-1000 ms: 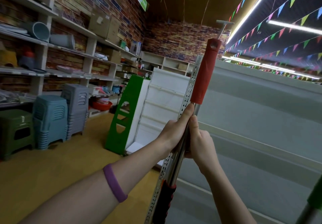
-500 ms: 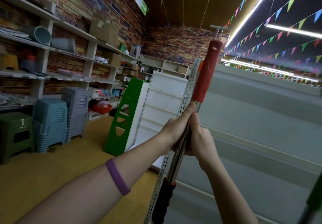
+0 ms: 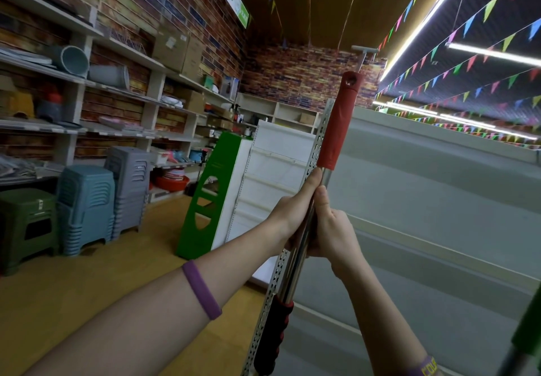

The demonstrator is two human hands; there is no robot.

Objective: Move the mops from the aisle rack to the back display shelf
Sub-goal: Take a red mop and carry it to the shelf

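Observation:
I hold a mop upright by its shiny metal pole (image 3: 295, 270). A red handle grip (image 3: 339, 121) tops the pole and a black and red sleeve (image 3: 272, 337) sits lower down. My left hand (image 3: 292, 214) and my right hand (image 3: 330, 232) both grip the pole at the same height, just under the red grip. The mop head is out of view below. The aisle rack (image 3: 439, 206), a grey shelving unit, fills the right side, with its perforated upright (image 3: 319, 138) right behind the pole. Far ahead against the brick wall stands the back display shelf (image 3: 281, 110).
Stacked plastic stools (image 3: 85, 206) and a green stool (image 3: 26, 226) stand on the left floor below wall shelves (image 3: 117, 89) of goods. A green and white gondola end (image 3: 222, 191) stands ahead. A second green handle (image 3: 527, 329) shows at the lower right edge.
The view has tipped slightly and the mop has risen a little in frame. Both hands keep the same grip on the pole.

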